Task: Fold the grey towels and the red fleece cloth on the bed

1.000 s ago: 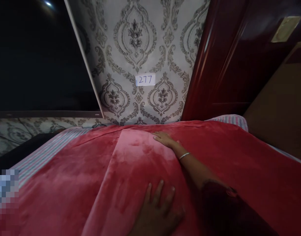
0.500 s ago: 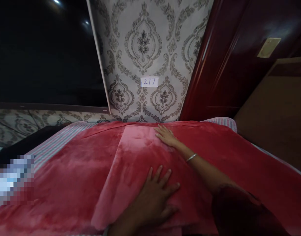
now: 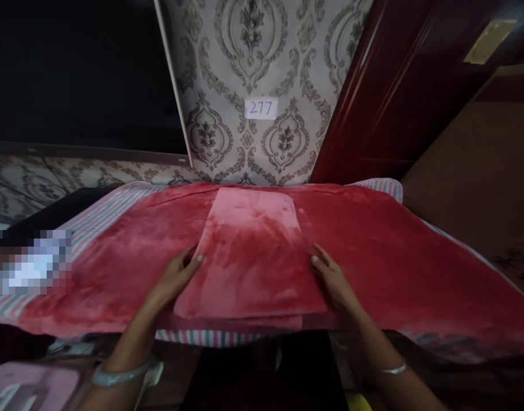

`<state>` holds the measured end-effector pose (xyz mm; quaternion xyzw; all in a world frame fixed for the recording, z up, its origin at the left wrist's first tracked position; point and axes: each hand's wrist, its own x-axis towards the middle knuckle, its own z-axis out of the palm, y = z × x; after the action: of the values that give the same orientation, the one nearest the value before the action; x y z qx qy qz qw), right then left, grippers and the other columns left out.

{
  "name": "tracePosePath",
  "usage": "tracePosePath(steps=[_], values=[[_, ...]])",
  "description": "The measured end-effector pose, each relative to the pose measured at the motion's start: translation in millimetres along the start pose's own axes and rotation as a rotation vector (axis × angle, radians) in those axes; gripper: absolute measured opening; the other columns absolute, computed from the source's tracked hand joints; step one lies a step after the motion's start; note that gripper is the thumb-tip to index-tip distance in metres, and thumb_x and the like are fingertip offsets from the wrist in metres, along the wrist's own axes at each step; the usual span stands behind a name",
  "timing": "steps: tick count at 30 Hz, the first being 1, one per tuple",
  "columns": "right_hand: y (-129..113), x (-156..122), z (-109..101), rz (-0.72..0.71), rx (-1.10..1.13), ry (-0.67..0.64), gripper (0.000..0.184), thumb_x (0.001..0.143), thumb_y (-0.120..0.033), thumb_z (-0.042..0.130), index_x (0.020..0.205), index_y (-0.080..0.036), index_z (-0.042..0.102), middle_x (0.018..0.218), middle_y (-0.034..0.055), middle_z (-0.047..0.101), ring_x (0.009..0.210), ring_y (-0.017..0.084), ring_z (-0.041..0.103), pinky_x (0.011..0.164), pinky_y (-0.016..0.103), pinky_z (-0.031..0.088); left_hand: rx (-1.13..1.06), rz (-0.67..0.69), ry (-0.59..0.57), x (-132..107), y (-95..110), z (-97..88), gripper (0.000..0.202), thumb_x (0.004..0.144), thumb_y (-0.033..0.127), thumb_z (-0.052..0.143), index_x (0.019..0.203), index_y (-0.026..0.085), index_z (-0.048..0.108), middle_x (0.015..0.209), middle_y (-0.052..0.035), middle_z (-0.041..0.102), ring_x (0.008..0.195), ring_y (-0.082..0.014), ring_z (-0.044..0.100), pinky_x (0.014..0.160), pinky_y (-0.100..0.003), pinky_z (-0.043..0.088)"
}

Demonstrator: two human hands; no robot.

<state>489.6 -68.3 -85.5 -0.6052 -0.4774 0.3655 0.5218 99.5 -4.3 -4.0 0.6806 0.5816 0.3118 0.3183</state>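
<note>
A folded piece of red plush fabric (image 3: 253, 257), paler pink at its far end, lies on a wider red plush cloth (image 3: 386, 274) spread across a table. My left hand (image 3: 176, 274) is at the left edge of the folded fabric, its thumb at the border and its fingers curled close by, partly hidden. Opposite it, my right hand (image 3: 333, 277) has its thumb and fingers bent in at the right edge. A pale bangle (image 3: 120, 375) circles my left wrist, and a thin silver bracelet (image 3: 394, 369) my right.
Striped cloth (image 3: 103, 220) shows under the red cloth. Behind stand a large dark screen (image 3: 86, 74) and patterned wallpaper with a "277" label (image 3: 261, 108). A cardboard box (image 3: 471, 165) stands at right. At lower left is a pink object (image 3: 43, 374); a blurred patch covers something above it.
My hands were spread flat on top of the folded fabric; now they are at its two sides, thumbs and fingers at the edges. The view has shifted, showing the table's near edge.
</note>
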Motion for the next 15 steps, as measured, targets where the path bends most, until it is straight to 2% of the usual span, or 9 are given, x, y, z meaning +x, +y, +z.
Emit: tracePosePath(steps=[2, 4, 8, 11, 15], values=[[-4, -18, 7, -0.044, -0.063, 0.014, 0.072, 0.090, -0.063, 0.050, 0.152, -0.028, 0.040, 0.147, 0.0089, 0.052, 0.134, 0.027, 0.050, 0.113, 0.051, 0.040, -0.014, -0.022, -0.010, -7, 0, 0.5, 0.080, 0.077, 0.078, 0.046, 0.118, 0.011, 0.064, 0.112, -0.0146, 0.072, 0.103, -0.0329, 0.065, 0.087, -0.042, 0.055], [-8, -37, 10, -0.114, -0.133, 0.033, 0.070, 0.088, -0.063, 0.055, 0.146, -0.026, 0.049, 0.147, 0.0095, 0.053, 0.137, 0.028, 0.047, 0.117, 0.052, 0.033, 0.022, -0.033, 0.032, -12, 3, 3.4, 0.081, 0.070, 0.084, 0.047, 0.101, 0.012, 0.068, 0.100, -0.0131, 0.073, 0.094, -0.0325, 0.066, 0.078, -0.039, 0.055], [-11, -79, 4, -0.214, -0.173, 0.021, 0.067, 0.089, -0.056, 0.059, 0.148, -0.027, 0.045, 0.151, 0.0102, 0.046, 0.141, 0.028, 0.041, 0.118, 0.052, 0.030, -0.047, -0.108, 0.033, -15, 1, 7.3, 0.080, 0.059, 0.087, 0.056, 0.091, 0.015, 0.069, 0.089, -0.0099, 0.073, 0.085, -0.0302, 0.067, 0.069, -0.036, 0.053], [-11, -100, -1, -0.338, -0.261, 0.025, 0.065, 0.088, -0.048, 0.064, 0.147, -0.029, 0.044, 0.152, 0.0102, 0.043, 0.141, 0.028, 0.039, 0.115, 0.049, 0.037, -0.166, -0.174, 0.030, -14, -2, 8.9, 0.079, 0.053, 0.085, 0.063, 0.090, 0.016, 0.070, 0.089, -0.0098, 0.074, 0.086, -0.0305, 0.067, 0.067, -0.035, 0.053], [-12, -102, 5, -0.462, -0.373, 0.163, 0.042, 0.088, -0.038, 0.064, 0.128, -0.025, 0.060, 0.125, 0.0109, 0.058, 0.116, 0.025, 0.058, 0.097, 0.042, 0.052, -0.278, -0.240, 0.048, -14, 1, 12.0, 0.079, 0.045, 0.083, 0.069, 0.088, 0.016, 0.071, 0.084, -0.0081, 0.073, 0.081, -0.0284, 0.067, 0.065, -0.034, 0.053]])
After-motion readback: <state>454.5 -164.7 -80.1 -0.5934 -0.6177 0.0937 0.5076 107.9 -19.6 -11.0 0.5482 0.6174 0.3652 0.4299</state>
